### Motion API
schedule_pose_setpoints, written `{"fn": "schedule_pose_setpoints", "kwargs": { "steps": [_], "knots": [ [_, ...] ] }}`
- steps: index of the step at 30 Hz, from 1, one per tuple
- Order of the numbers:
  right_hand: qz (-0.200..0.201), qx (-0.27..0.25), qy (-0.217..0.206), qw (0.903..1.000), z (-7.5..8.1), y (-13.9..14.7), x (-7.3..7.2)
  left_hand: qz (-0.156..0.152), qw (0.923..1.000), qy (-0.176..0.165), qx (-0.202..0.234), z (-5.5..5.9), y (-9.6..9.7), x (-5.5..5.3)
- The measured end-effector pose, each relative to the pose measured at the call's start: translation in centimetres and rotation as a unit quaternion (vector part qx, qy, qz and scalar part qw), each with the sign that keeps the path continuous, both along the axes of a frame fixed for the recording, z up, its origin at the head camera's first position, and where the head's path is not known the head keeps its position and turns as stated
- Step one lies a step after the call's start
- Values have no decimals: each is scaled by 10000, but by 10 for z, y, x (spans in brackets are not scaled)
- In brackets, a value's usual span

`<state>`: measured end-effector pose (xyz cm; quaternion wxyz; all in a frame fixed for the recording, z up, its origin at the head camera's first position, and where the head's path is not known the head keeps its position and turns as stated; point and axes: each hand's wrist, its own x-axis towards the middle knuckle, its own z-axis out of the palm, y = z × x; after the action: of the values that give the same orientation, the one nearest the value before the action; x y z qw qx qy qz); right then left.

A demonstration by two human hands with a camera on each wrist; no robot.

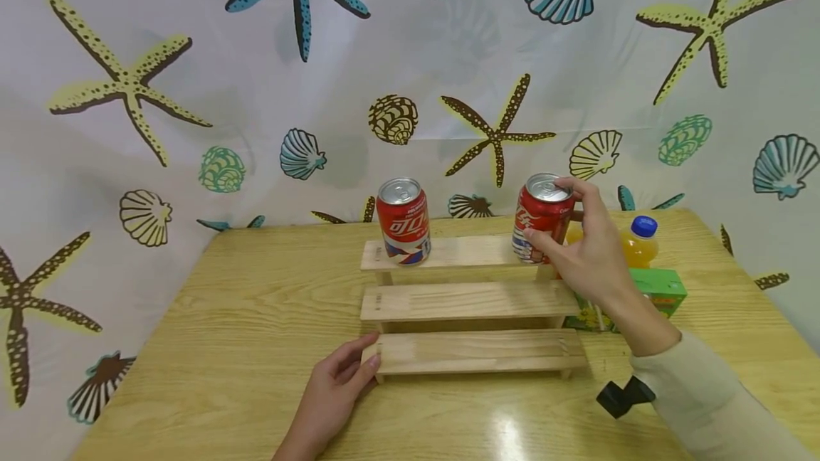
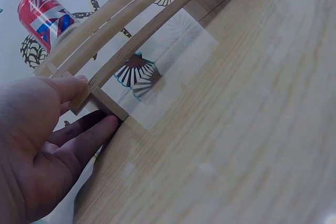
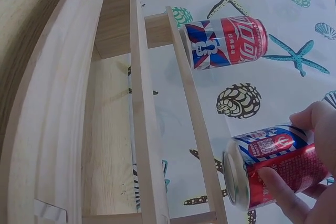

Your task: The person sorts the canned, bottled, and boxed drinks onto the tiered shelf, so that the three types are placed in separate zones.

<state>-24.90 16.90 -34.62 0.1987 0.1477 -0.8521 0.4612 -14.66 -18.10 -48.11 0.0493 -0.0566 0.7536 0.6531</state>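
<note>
My right hand (image 1: pixel 596 255) grips a red cola can (image 1: pixel 543 218) between thumb and fingers at the right end of the top step. In the right wrist view the base of this can (image 3: pixel 239 174) is right at the step's edge. A second cola can (image 1: pixel 403 223) stands upright at the left end of that step. Both belong to a three-tier wooden step shelf (image 1: pixel 468 301) on the table. My left hand (image 1: pixel 336 383) pinches the left end of the lowest step, with the fingertips (image 2: pixel 107 124) beside its leg.
Behind the right forearm, a green carton (image 1: pixel 660 287) and a bottle of orange drink with a blue cap (image 1: pixel 643 230) stand right of the shelf. A white cloth (image 1: pixel 346 105) printed with shells and starfish hangs behind the wooden table (image 1: pixel 256 319).
</note>
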Motion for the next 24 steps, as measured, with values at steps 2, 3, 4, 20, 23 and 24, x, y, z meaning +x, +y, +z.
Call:
{"fn": "schedule_pose_setpoints", "kwargs": {
  "steps": [2,3,4,20,23,24],
  "knots": [
    [-20,-11,-1,10000,0,-1,-1,6,10000,-21,-3,1,0,0],
    [-39,-13,-2,10000,1,-1,-2,10,10000,-31,-5,1,0,0],
    [-45,-22,6,10000,1,-2,-3,5,10000,-23,-11,1,0,0],
    [66,-130,6,9999,-1,-6,-11,-33,10000,18,56,2,-1,0],
    [59,-115,-5,9999,-2,-6,-11,-35,10000,-2,53,1,-1,1],
    [57,-111,-20,9999,-3,-6,-12,-35,10000,-11,65,0,-1,1]
  ]
}}
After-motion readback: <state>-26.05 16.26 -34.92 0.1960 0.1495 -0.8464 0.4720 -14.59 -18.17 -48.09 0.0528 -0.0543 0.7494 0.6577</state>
